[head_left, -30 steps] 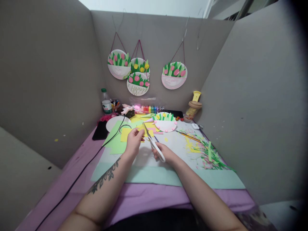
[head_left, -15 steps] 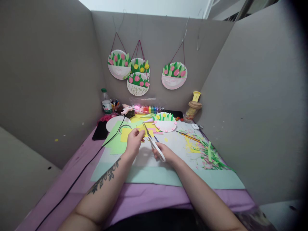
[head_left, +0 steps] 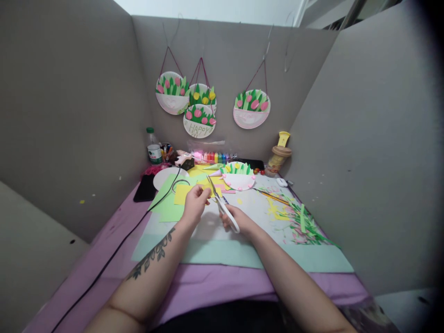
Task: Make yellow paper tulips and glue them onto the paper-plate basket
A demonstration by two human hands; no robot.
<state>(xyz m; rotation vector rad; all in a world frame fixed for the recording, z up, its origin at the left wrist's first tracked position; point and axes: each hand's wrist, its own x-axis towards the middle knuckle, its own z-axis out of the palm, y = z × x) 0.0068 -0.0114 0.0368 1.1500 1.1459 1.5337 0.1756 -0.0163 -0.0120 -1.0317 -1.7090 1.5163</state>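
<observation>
My right hand [head_left: 240, 218] is closed around the white handles of a pair of scissors [head_left: 228, 216], whose blades point away and up to the left. Opposite it, my left hand [head_left: 194, 203] pinches a small piece of yellow paper [head_left: 207, 187] between thumb and fingers, right beside the blades. Whether the blades touch the paper is too small to tell. Yellow sheets [head_left: 180, 194] and light green paper [head_left: 168, 210] lie beneath and left of my left hand. Just beyond the scissors rests a half-plate basket [head_left: 238, 182] with paper tulips and pink dots.
Paper scraps [head_left: 305, 225] and pencils [head_left: 275, 199] lie at the right. A black cord [head_left: 130, 231] runs from the glue gun [head_left: 182, 158] across the left side, past a phone [head_left: 144, 188]. A bottle [head_left: 153, 150] stands at the back; plate baskets [head_left: 251, 111] hang on the grey wall.
Both hands stay nearly in place. My left hand and the yellow paper have shifted very slightly right, towards the scissors; both grips are kept.
</observation>
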